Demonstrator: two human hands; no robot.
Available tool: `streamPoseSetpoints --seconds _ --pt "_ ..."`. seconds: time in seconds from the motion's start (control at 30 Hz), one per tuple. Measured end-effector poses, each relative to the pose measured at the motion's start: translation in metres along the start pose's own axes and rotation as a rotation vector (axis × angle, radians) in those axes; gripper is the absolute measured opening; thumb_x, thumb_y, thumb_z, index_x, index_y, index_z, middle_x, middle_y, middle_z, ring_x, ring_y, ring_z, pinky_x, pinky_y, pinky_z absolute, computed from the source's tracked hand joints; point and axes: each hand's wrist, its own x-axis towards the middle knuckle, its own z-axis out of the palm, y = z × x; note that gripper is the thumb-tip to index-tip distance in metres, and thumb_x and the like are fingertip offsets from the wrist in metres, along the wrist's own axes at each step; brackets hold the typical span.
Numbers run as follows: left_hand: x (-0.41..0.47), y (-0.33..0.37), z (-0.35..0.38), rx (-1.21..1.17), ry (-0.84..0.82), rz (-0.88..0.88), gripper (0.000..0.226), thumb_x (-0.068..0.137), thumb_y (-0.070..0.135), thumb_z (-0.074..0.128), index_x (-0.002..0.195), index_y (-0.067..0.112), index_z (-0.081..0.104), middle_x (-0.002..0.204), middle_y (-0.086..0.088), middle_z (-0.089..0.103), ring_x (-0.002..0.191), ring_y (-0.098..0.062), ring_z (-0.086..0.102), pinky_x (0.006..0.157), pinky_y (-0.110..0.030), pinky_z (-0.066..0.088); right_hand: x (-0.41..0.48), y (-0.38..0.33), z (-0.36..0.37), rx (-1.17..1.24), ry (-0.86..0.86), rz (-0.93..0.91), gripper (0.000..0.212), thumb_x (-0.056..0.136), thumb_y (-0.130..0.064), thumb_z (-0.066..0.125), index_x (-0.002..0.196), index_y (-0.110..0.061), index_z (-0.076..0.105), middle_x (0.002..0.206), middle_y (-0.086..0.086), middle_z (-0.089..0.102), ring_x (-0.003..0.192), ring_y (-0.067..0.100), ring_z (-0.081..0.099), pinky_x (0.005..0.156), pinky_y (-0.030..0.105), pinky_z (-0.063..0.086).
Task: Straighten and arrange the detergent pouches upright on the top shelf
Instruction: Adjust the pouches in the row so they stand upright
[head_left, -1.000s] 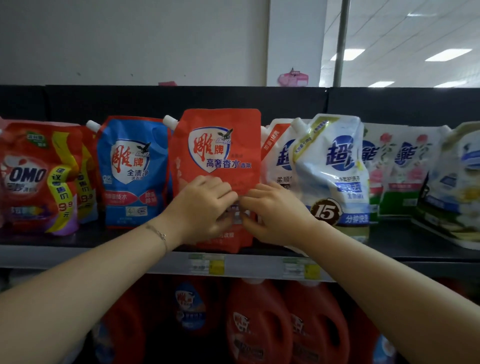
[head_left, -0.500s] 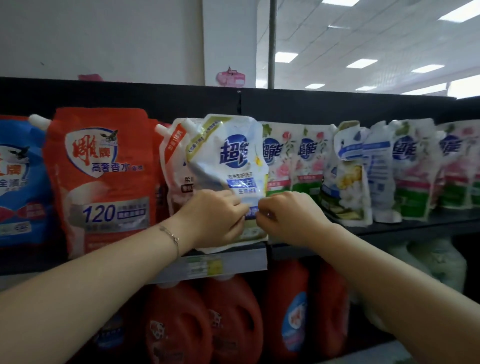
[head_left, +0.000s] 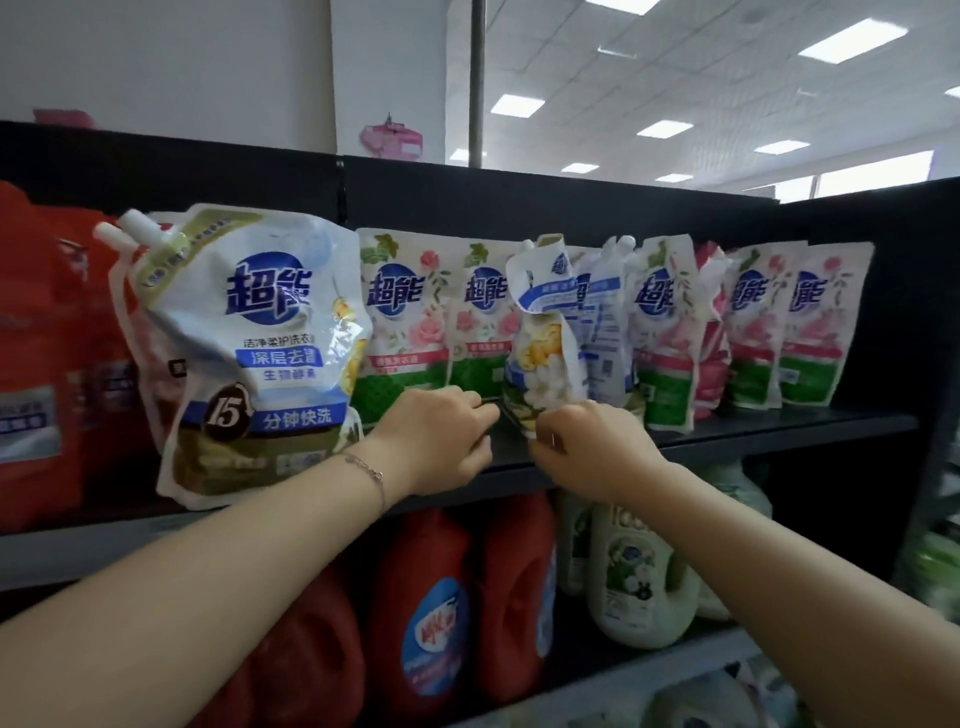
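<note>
Head | crumpled pouch (head_left: 540, 358) base hidden | left hand (head_left: 441, 441), right hand (head_left: 592, 447) curled there

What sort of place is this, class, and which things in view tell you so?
Most likely a supermarket's laundry aisle: rows of detergent pouches on a black shelf, jugs stocked below, and panel lights in a tiled ceiling.

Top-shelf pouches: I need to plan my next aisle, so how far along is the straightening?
Done: the big white pouch stands upright. In hand: the right hand pinches the crumpled yellow-flower pouch at its base, with the left hand beside it. Left: that pouch's folded top and the leaning rose pouches to its right.
</note>
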Motion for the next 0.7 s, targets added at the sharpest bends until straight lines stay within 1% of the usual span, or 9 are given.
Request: streamPoseSetpoints --seconds 0.07,0.13,0.2,0.27,0.37,0.47,0.57,0.6,0.7 --pt "0.012 0.013 0.003 -0.020 -0.053 -0.038 0.026 0.093 0.039 0.038 0.102 0.020 0.053 0.096 0.002 0.057 0.091 -0.019 0.056 0.064 -0.031 0.047 -0.006 0.017 0.000 0.015 -0.013 0.045 0.030 0.092 -0.041 0.048 0.073 -0.019 0.054 0.071 -0.002 0.054 0.069 0.023 0.057 0.055 0.029 0.041" --pt "0.025 0.023 0.007 -0.052 -0.082 -0.056 0.024 0.094 0.039 0.038 0.102 0.021 0.052 0.096 0.003 0.056 0.091 -0.018 0.057 0.062 -0.030 0.044 -0.009 0.035 0.002 0.010 -0.014 0.089 0.032 0.092 -0.040 0.049 0.068 -0.019 0.050 0.067 -0.002 0.053 0.065 0.023 0.055 0.052 0.029 0.039" --pt "0.037 0.032 0.012 -0.080 -0.097 -0.058 0.021 0.094 0.038 0.039 0.096 0.021 0.050 0.092 0.003 0.056 0.087 -0.019 0.058 0.060 -0.029 0.043 -0.010 0.050 0.006 0.000 0.004 0.138 0.035 0.092 -0.040 0.049 0.064 -0.019 0.048 0.069 0.000 0.054 0.064 0.024 0.054 0.051 0.028 0.034" --pt "0.050 0.042 0.018 -0.106 -0.111 -0.054 0.019 0.094 0.037 0.040 0.091 0.020 0.048 0.089 0.003 0.055 0.083 -0.019 0.058 0.058 -0.029 0.042 -0.012 0.064 0.010 0.019 0.034 0.191 0.035 0.092 -0.040 0.050 0.066 -0.016 0.053 0.071 0.001 0.056 0.065 0.024 0.055 0.052 0.028 0.033" --pt "0.072 0.059 0.028 -0.147 -0.109 -0.014 0.017 0.094 0.036 0.040 0.087 0.021 0.045 0.084 0.004 0.053 0.079 -0.019 0.057 0.057 -0.029 0.040 -0.014 0.085 0.014 0.062 0.062 0.270 0.037 0.093 -0.040 0.049 0.066 -0.015 0.053 0.066 -0.001 0.052 0.064 0.023 0.052 0.053 0.028 0.032" --pt "0.100 0.079 0.046 -0.170 -0.097 0.031 0.019 0.095 0.036 0.039 0.087 0.020 0.045 0.079 0.005 0.049 0.073 -0.018 0.054 0.056 -0.029 0.039 -0.017 0.113 0.021 0.110 0.072 0.347 0.041 0.093 -0.042 0.049 0.059 -0.019 0.046 0.061 -0.002 0.049 0.060 0.022 0.051 0.052 0.028 0.034" --pt "0.130 0.093 0.068 -0.163 -0.055 0.039 0.017 0.096 0.036 0.039 0.089 0.021 0.045 0.080 0.007 0.044 0.072 -0.014 0.048 0.053 -0.028 0.031 -0.018 0.143 0.029 0.109 0.081 0.385 0.043 0.093 -0.042 0.049 0.057 -0.019 0.045 0.059 -0.002 0.050 0.057 0.020 0.050 0.049 0.027 0.034" --pt "0.140 0.096 0.074 -0.162 -0.028 0.038 0.018 0.096 0.036 0.039 0.091 0.021 0.047 0.082 0.006 0.046 0.075 -0.015 0.049 0.054 -0.028 0.032 -0.016 0.154 0.031 0.097 0.091 0.392 0.043 0.093 -0.042 0.049 0.058 -0.019 0.046 0.059 -0.002 0.051 0.056 0.019 0.051 0.049 0.027 0.034" --pt "0.172 0.103 0.092 -0.202 0.026 0.049 0.021 0.096 0.034 0.041 0.095 0.017 0.053 0.089 0.002 0.056 0.082 -0.017 0.057 0.061 -0.030 0.043 -0.002 0.190 0.037 0.083 0.105 0.428 0.044 0.093 -0.046 0.048 0.059 -0.017 0.051 0.060 -0.001 0.055 0.056 0.020 0.054 0.051 0.027 0.042"
